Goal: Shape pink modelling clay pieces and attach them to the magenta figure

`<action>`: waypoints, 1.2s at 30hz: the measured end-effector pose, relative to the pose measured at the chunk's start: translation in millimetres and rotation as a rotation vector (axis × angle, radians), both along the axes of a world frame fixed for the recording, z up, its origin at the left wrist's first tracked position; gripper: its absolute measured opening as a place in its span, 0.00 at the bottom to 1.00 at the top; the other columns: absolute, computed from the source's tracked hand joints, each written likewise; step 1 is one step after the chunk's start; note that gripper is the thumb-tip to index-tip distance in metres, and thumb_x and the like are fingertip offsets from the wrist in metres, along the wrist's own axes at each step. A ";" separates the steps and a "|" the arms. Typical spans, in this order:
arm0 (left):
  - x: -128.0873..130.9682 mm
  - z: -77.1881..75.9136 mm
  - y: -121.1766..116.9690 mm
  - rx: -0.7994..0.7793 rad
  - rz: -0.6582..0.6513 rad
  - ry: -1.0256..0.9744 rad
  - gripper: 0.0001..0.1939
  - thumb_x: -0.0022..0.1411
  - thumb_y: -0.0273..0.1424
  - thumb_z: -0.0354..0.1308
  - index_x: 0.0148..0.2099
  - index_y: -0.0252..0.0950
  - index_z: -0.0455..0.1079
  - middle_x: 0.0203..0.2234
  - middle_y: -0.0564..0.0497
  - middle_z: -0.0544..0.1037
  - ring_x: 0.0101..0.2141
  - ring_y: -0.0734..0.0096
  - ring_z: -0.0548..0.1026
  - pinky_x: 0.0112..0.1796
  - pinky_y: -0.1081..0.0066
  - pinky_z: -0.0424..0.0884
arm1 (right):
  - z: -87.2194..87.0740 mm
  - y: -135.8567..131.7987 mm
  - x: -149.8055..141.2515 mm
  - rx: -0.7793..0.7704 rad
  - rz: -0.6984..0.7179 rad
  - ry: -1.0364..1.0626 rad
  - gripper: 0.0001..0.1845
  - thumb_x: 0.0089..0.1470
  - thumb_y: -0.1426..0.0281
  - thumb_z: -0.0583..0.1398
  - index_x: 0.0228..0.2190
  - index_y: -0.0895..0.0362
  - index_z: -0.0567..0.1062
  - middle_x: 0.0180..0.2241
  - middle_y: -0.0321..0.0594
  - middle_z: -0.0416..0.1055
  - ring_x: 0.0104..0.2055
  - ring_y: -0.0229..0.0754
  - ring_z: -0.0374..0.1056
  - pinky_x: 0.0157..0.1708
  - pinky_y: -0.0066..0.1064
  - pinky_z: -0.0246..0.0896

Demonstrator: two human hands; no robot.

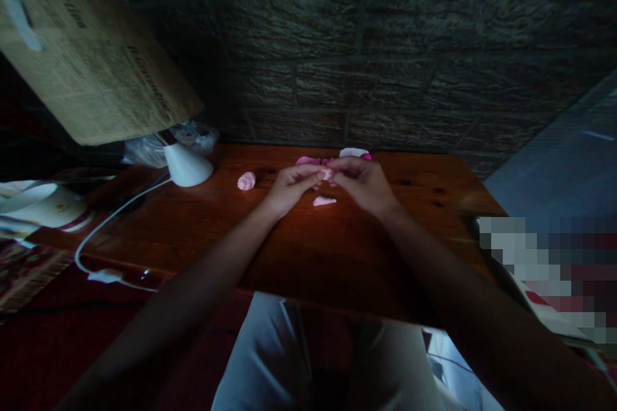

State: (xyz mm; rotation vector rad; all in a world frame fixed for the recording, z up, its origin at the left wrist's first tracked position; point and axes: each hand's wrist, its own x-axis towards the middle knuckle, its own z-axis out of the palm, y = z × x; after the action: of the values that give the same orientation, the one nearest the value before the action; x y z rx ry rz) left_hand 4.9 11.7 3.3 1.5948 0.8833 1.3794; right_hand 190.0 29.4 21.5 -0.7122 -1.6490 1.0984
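Both hands meet over the far middle of the wooden table [202,225]. My left hand [292,186] and my right hand [364,183] pinch a small piece of pink clay [326,174] between their fingertips. Just in front of the fingers, a flat, pointed strip of pink clay [324,201] lies on the wood. To the left sits a rounded, creased lump of pink clay [246,181]. Behind my hands are a darker pink piece [308,160] and a white piece [354,152], both partly hidden.
A lamp with a white base [187,166] and a newsprint shade [101,58] stands at the left, with crumpled clear plastic [144,149] behind it. Its white cord [96,231] hangs over the front edge. A white cup [45,205] is far left; a stone wall [308,45] rises behind.
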 end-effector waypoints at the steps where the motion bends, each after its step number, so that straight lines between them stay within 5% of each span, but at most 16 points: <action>1: 0.3 -0.7 0.6 -0.018 -0.006 -0.015 0.14 0.60 0.41 0.69 0.43 0.38 0.83 0.37 0.48 0.85 0.34 0.72 0.79 0.37 0.70 0.76 | 1.3 -1.0 0.5 0.027 0.007 -0.002 0.10 0.51 0.61 0.69 0.33 0.54 0.83 0.37 0.40 0.83 0.40 0.43 0.78 0.47 0.39 0.73; 8: -1.4 2.4 0.5 0.002 0.055 0.042 0.16 0.58 0.42 0.71 0.43 0.35 0.81 0.39 0.46 0.85 0.36 0.70 0.80 0.36 0.71 0.75 | 2.9 -3.2 1.9 0.029 0.025 -0.065 0.10 0.52 0.61 0.69 0.34 0.53 0.84 0.40 0.40 0.84 0.44 0.44 0.78 0.50 0.40 0.72; 15: -1.9 4.0 -1.9 0.108 -0.010 0.175 0.11 0.59 0.37 0.69 0.38 0.34 0.79 0.34 0.48 0.84 0.36 0.69 0.80 0.42 0.67 0.76 | -1.7 -0.7 3.4 0.029 -0.095 -0.167 0.05 0.48 0.67 0.70 0.29 0.54 0.84 0.33 0.39 0.83 0.36 0.44 0.78 0.46 0.40 0.73; 24: 7.9 3.5 0.0 0.203 0.122 0.180 0.05 0.55 0.29 0.67 0.34 0.34 0.76 0.31 0.50 0.82 0.33 0.72 0.77 0.40 0.70 0.73 | 6.0 -8.8 -5.1 0.153 -0.230 -0.275 0.06 0.51 0.72 0.64 0.31 0.54 0.83 0.35 0.39 0.83 0.38 0.45 0.78 0.45 0.38 0.73; 29: 0.3 9.5 -2.1 0.223 0.168 0.152 0.04 0.58 0.29 0.64 0.33 0.34 0.73 0.29 0.51 0.80 0.31 0.73 0.76 0.39 0.70 0.72 | 7.4 1.9 12.9 0.190 -0.452 -0.320 0.07 0.52 0.71 0.63 0.32 0.55 0.83 0.33 0.41 0.82 0.37 0.47 0.78 0.45 0.39 0.71; 32: -12.2 13.0 -0.6 0.226 0.325 0.197 0.04 0.60 0.30 0.63 0.34 0.34 0.73 0.28 0.51 0.80 0.30 0.73 0.75 0.37 0.71 0.72 | 2.4 15.0 27.0 0.129 -0.542 -0.292 0.08 0.53 0.70 0.64 0.35 0.57 0.83 0.33 0.44 0.82 0.37 0.48 0.78 0.44 0.41 0.72; 36: -27.5 17.1 -2.2 0.179 0.608 0.572 0.05 0.61 0.29 0.60 0.37 0.34 0.76 0.30 0.49 0.81 0.32 0.68 0.76 0.39 0.67 0.72 | -2.1 15.3 24.1 0.105 -0.373 -0.303 0.13 0.60 0.63 0.61 0.38 0.57 0.82 0.34 0.44 0.81 0.36 0.47 0.78 0.41 0.39 0.73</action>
State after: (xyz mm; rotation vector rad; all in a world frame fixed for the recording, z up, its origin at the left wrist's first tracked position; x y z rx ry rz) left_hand -22.6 9.5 20.4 2.0016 1.7360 1.4404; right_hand 214.1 44.7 19.4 -1.1063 -1.7186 0.6571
